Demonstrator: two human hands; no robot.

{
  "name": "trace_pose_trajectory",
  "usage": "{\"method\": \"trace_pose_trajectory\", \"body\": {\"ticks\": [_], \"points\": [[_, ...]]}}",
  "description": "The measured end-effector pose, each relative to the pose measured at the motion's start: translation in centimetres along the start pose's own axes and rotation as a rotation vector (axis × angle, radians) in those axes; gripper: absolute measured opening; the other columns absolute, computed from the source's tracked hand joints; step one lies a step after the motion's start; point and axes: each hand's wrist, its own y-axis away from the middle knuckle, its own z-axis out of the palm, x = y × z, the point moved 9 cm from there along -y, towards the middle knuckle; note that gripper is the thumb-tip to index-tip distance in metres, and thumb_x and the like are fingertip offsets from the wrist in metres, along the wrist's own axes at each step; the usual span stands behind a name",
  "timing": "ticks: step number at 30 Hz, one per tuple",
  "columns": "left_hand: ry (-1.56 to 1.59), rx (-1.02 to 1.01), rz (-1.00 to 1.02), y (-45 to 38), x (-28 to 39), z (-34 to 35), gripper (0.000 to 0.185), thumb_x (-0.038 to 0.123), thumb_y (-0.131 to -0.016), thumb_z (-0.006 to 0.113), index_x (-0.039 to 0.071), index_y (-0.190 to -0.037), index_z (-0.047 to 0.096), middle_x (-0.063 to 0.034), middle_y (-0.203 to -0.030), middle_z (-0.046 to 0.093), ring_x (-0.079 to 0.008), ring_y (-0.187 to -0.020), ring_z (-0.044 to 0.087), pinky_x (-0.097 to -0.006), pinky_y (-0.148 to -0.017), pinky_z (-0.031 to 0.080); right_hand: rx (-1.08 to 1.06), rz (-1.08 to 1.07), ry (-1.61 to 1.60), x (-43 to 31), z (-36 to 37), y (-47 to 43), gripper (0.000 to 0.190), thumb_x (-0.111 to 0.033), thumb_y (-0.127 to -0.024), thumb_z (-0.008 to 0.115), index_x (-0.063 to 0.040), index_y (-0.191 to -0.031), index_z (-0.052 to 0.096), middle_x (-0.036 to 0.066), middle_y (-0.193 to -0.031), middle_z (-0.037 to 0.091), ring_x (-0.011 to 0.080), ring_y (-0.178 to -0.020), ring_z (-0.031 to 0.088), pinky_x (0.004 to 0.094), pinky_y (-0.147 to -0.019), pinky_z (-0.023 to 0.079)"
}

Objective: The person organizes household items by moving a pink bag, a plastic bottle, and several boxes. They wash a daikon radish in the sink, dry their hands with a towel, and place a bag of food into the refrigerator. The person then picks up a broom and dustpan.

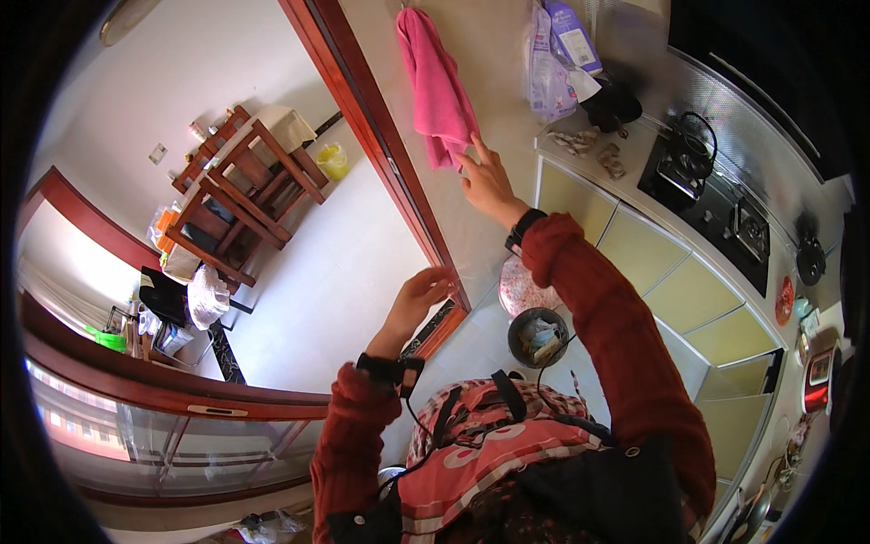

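A pink towel [438, 88] hangs on the tiled wall beside the door frame. My right hand [488, 178] is raised at its lower end, fingers spread; the fingertips overlap the towel's edge, and whether they touch it I cannot tell. My left hand [423, 299] is in front of the foot of the wooden door frame, fingers bent; whether it holds anything is unclear. Both wrists wear black bands with cables near them. Below the towel, a dark waste bin [538, 338] with rubbish in it stands on the floor, next to a pink patterned round object [527, 289].
At right runs a counter [629, 166] with cloths, a gas stove [714, 204] and a black kettle [694, 146]. A purple bottle [573, 37] stands by the wall. Through the red-brown door frame [391, 163] are a dining table, chairs [255, 177] and a yellow bin [332, 162].
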Motion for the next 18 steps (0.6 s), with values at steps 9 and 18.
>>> {"method": "trace_pose_trajectory", "body": {"ticks": [9, 18], "points": [[-0.332, -0.062, 0.340, -16.0, 5.8, 2.4, 0.039, 0.006, -0.092, 0.048, 0.006, -0.130, 0.039, -0.0099, -0.100, 0.063, -0.0158, -0.083, 0.064, -0.0268, -0.070, 0.050, 0.154, -0.180, -0.123, 1.6, -10.1, -0.4, 0.040, -0.006, -0.075, 0.062, -0.003, -0.115, 0.056, 0.010, -0.121, 0.052, 0.0310, -0.109, 0.049, 0.0450, -0.091, 0.040], [0.185, 0.185, 0.756, -21.1, 16.5, 1.7, 0.030, 0.009, -0.091, 0.051, 0.005, -0.120, 0.043, -0.0071, -0.102, 0.056, -0.0178, -0.094, 0.054, -0.0308, -0.079, 0.046, 0.090, -0.231, -0.137, -5.6, -19.0, 1.1, 0.026, -0.010, -0.076, 0.064, -0.003, -0.101, 0.063, 0.011, -0.113, 0.055, 0.0298, -0.103, 0.053, 0.0397, -0.091, 0.040]]}}
